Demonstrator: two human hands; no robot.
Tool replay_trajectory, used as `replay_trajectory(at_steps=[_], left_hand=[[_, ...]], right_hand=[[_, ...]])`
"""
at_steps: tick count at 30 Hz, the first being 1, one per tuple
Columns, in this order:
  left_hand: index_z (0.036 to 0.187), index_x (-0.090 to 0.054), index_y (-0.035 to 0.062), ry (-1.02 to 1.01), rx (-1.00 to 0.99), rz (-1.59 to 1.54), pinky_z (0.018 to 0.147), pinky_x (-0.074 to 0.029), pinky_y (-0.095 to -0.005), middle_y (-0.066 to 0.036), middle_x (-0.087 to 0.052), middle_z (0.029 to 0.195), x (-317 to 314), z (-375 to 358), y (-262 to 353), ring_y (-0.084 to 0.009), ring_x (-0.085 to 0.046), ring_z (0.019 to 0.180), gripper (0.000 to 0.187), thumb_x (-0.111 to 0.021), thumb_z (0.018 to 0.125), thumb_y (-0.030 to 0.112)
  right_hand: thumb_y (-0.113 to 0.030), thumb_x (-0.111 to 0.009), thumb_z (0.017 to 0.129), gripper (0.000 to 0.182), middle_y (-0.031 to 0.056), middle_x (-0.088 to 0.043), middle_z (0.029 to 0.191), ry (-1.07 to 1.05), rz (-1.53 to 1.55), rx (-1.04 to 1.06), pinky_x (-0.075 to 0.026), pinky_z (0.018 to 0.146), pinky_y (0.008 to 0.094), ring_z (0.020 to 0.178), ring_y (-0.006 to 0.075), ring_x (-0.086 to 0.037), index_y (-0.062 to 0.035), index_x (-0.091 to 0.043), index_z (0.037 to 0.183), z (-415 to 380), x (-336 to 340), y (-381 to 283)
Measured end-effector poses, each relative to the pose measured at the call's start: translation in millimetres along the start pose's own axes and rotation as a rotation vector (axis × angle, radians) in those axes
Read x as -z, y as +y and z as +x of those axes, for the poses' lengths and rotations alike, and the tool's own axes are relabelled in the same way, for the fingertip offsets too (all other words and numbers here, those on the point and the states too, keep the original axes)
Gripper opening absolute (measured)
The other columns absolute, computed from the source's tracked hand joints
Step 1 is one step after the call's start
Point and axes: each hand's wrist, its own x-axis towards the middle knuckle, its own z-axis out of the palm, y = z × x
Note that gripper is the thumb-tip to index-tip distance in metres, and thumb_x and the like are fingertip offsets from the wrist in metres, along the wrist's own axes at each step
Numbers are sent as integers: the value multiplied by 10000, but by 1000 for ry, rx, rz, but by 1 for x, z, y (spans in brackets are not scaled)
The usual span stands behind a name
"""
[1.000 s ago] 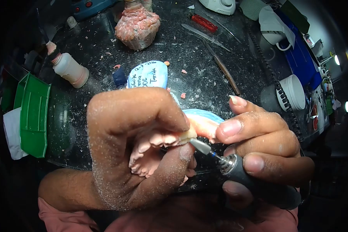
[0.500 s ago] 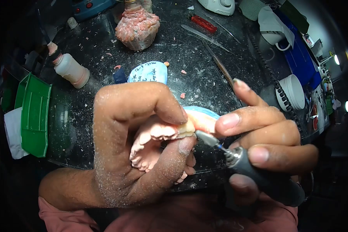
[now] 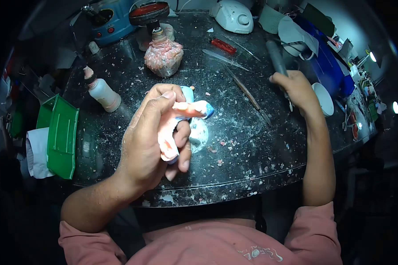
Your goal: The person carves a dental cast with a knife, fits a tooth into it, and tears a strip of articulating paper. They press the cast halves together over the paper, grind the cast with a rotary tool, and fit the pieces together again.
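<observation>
My left hand (image 3: 148, 128) is closed around a curved dental cast (image 3: 166, 132), horseshoe-shaped, in pale pink and white with blue at its ends. Bright light washes out part of its surface. Off to the right, my right hand (image 3: 296, 88) grips the dark handpiece (image 3: 276, 57) of a rotary tool, its body pointing up and away. A thin metal tip shows below that hand, well apart from the cast. Behind my left fingers, a pale blue block (image 3: 187, 93) is mostly hidden.
A wax-covered burner (image 3: 163, 57) and a white bottle (image 3: 104, 95) stand on the speckled black bench (image 3: 252, 150). Knives (image 3: 225, 59), a red-handled tool (image 3: 222, 46) and a carver (image 3: 243, 88) lie farther back. At left is a green bin (image 3: 62, 137); right, a white tub (image 3: 323, 99).
My right hand has carried the handpiece away from the cast to the upper right. My left hand has turned the cast and moved it away from me. The view now takes in more bench.
</observation>
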Motion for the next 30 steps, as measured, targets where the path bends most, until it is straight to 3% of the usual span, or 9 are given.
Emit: replay_trajectory(at_steps=[4, 6, 9, 11, 13, 15, 19, 25, 30], left_hand=[[993, -469, 106, 34, -72, 77, 274, -304, -193, -23, -447, 634, 7, 6, -2, -101, -399, 347, 226, -468, 989, 332], [1018, -468, 84, 26, -52, 53, 314, -299, -179, -57, -524, 711, 11, 5, -2, -106, -473, 416, 262, -491, 991, 343], [1009, -496, 45, -16, -86, 102, 368, -302, -169, -35, -541, 747, 11, 5, -2, -87, -508, 510, 273, -564, 965, 306], [991, -506, 40, -9, -100, 130, 377, -306, -166, -31, -545, 756, 12, 9, 0, -80, -514, 530, 264, -574, 959, 293], [994, -538, 34, -121, -88, 152, 375, -292, -153, -29, -527, 799, 15, 10, 1, -62, -503, 548, 234, -544, 961, 265], [1003, -538, 31, -91, -82, 147, 377, -292, -151, -32, -531, 808, 15, 10, 0, -63, -508, 554, 231, -540, 964, 259], [1031, -537, 38, -25, -111, 152, 381, -303, -160, -46, -553, 843, 16, 12, -2, -74, -524, 569, 256, -487, 990, 286], [1131, -461, 81, -45, -143, 83, 418, -381, -218, -88, -572, 890, 28, 20, -8, -159, -623, 641, 267, -379, 1033, 316], [1124, -510, 64, -32, -12, 66, 434, -373, -205, -82, -607, 862, 17, 15, -12, -175, -629, 670, 347, -341, 1035, 354]], right_hand=[[-396, -665, 801, 426, 51, -547, 578, 22, -228, -33, -420, 542, 343, 525, 174, -546, 7, -612, 677, 2, -3, 2], [-447, -644, 785, 498, 216, -682, 788, 1, -380, -131, -503, 733, 403, 731, 322, -675, 32, -697, 910, -1, 0, -9], [-499, -655, 801, 534, 210, -681, 789, 83, -505, -83, -500, 716, 426, 761, 340, -679, 30, -674, 871, -5, -4, -14], [-537, -658, 820, 542, 154, -655, 710, 379, -583, 153, -482, 641, 413, 687, 297, -655, 5, -644, 818, -30, -9, -40], [-505, -684, 836, 491, 44, -545, 603, 165, -69, 384, -392, 531, 287, 564, 124, -490, -22, -623, 777, -53, -22, -84], [-377, -734, 835, 372, -1, -557, 622, -39, 310, 486, -409, 567, 238, 613, 66, -494, -16, -647, 824, -63, -44, -98], [-221, -789, 727, 358, 71, -618, 958, -42, 109, 1243, -528, 723, 309, 853, 217, -632, -62, -629, 1005, -56, -65, -102], [-147, -776, 720, 242, 51, -630, 938, 180, 96, 1268, -524, 753, 329, 863, 221, -624, -90, -689, 938, -52, -81, -90], [-116, -766, 738, 145, 42, -639, 890, 154, 169, 1206, -510, 724, 317, 825, 210, -613, -91, -710, 869, -52, -82, -82]])
